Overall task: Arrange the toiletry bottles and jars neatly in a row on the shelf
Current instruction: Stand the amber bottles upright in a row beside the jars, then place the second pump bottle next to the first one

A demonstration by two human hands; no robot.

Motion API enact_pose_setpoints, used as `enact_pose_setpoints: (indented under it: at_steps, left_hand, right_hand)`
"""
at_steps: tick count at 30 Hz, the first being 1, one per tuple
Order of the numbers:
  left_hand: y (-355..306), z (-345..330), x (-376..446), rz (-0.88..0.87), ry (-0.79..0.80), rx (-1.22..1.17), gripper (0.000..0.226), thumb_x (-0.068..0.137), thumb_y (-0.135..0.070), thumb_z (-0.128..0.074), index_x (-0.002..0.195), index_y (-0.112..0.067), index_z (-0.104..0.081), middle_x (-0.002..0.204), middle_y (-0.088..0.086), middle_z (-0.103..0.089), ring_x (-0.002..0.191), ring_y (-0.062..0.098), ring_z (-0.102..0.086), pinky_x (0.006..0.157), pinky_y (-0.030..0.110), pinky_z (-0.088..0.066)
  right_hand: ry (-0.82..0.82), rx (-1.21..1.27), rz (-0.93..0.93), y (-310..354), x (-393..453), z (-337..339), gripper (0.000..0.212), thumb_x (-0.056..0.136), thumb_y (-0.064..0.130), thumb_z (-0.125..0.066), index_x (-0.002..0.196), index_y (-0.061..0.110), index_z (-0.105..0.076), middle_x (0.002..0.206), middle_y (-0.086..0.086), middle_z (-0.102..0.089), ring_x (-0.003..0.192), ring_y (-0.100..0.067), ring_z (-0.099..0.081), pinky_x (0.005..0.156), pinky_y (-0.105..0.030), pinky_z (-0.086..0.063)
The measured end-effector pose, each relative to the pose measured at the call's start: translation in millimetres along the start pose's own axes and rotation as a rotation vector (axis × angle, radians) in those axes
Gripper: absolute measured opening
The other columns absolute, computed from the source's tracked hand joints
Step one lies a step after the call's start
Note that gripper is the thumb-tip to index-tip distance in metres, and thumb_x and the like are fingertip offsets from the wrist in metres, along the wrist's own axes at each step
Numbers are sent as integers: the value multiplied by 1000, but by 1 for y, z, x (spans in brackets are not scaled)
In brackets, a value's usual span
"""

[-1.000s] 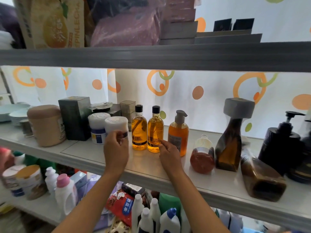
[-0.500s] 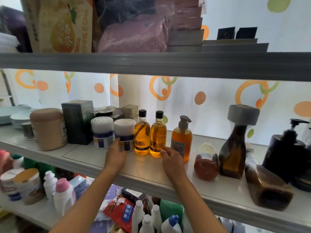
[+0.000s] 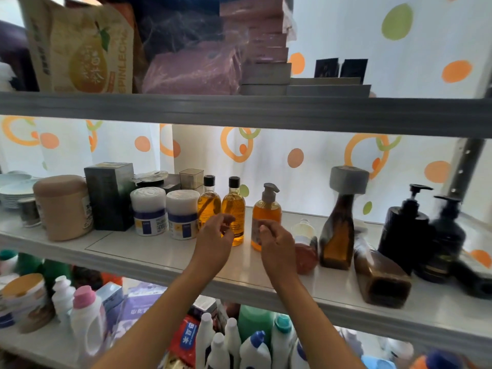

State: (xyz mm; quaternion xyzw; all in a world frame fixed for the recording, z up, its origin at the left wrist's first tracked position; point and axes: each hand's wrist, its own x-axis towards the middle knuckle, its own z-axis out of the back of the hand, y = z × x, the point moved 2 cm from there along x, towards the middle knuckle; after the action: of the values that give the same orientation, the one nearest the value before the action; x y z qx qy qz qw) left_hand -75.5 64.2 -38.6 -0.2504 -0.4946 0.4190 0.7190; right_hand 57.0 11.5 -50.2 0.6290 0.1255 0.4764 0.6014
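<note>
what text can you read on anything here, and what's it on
"EPINLECHA", first letters cut off: tan pear-print paper bag on the upper shelf.
White Chinese characters, unclear: red pouch on the lower shelf.
Labels on the white jars and amber black-capped bottles: too blurred.

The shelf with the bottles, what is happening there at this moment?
A person is tidying the middle white shelf. The left hand reaches toward the two amber black-capped bottles, and the right hand toward the orange pump bottle. Neither grips anything. One brown square bottle lies tipped over.
</note>
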Motion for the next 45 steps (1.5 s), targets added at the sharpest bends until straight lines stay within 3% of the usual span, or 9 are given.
enact_pose_setpoints:
  at_steps: [3, 9, 14, 23, 27, 32, 37, 39, 45]
  left_hand:
    - [-27, -19, -4, -8, 84, -49, 23, 94, -8, -51, 111, -20, -61, 109, -6, -59, 93, 4, -56, 69, 13, -44]
    - [-63, -60, -15, 41, 175, -112, 25, 92, -7, -50, 109, -21, -62, 107, -1, -64, 91, 10, -60, 80, 28, -53]
    - [-75, -87, -22, 29, 184, -63, 26, 93, -6, -51, 115, -15, -62, 109, -2, -60, 96, 11, -56, 63, 8, -38]
    - [-65, -119, -16, 171, 222, 80, 29, 91, -33, -61, 115, -16, -59, 113, 6, -66, 95, 19, -63, 80, 31, -55]
    - [-67, -126, -14, 218, 225, 188, 45, 83, -49, -65, 110, -14, -56, 103, 3, -65, 88, 17, -60, 68, 25, -47]
    - [-69, -129, -12, 347, 298, 264, 62, 70, -73, -62, 96, -17, -54, 84, -1, -60, 72, 12, -57, 53, 21, -38]
    - [-65, -127, -6, 477, 308, 140, 48, 65, -58, -76, 77, -18, -51, 77, 1, -61, 69, 15, -61, 61, 26, -53]
    - [-57, -125, -5, 502, 275, -14, 44, 60, -46, -82, 78, -13, -59, 78, 6, -66, 72, 21, -66, 71, 38, -59]
    - [-47, -106, -17, 503, 262, -247, 44, 65, -40, -85, 87, -5, -70, 82, 9, -73, 78, 21, -70, 72, 34, -60]
  right_hand:
    - [-94, -35, 13, 6, 3, 32, 26, 100, 23, -45, 109, 23, -69, 103, 8, -68, 97, -10, -62, 91, -33, -53]
    - [-209, -47, -57, 0, 8, 81, 25, 98, 21, -48, 106, 15, -71, 109, -2, -71, 103, -18, -64, 95, -46, -53]
    - [-213, -43, -136, -9, 7, 98, 27, 98, 25, -46, 107, 19, -71, 107, -1, -71, 100, -20, -65, 93, -46, -55]
    - [-118, -165, -270, -34, 15, 106, 32, 99, 26, -43, 108, 9, -69, 105, -8, -70, 96, -23, -65, 83, -34, -52]
    - [-67, -191, -317, -45, 17, 109, 35, 99, 24, -41, 107, 5, -70, 107, -12, -70, 95, -24, -63, 76, -28, -43]
    - [-41, -172, -381, -48, 20, 105, 41, 99, 30, -40, 114, 7, -70, 115, -14, -70, 106, -28, -63, 98, -42, -49]
    - [-53, -124, -374, -51, 20, 98, 40, 100, 31, -41, 110, 6, -72, 112, -13, -71, 102, -27, -65, 97, -44, -50]
    - [-47, -56, -387, -52, 18, 98, 39, 99, 31, -42, 107, 8, -72, 109, -12, -72, 100, -26, -66, 95, -46, -53]
    - [9, 32, -329, -47, 13, 105, 19, 99, 22, -52, 101, 12, -67, 98, -7, -70, 95, -21, -68, 85, -41, -59]
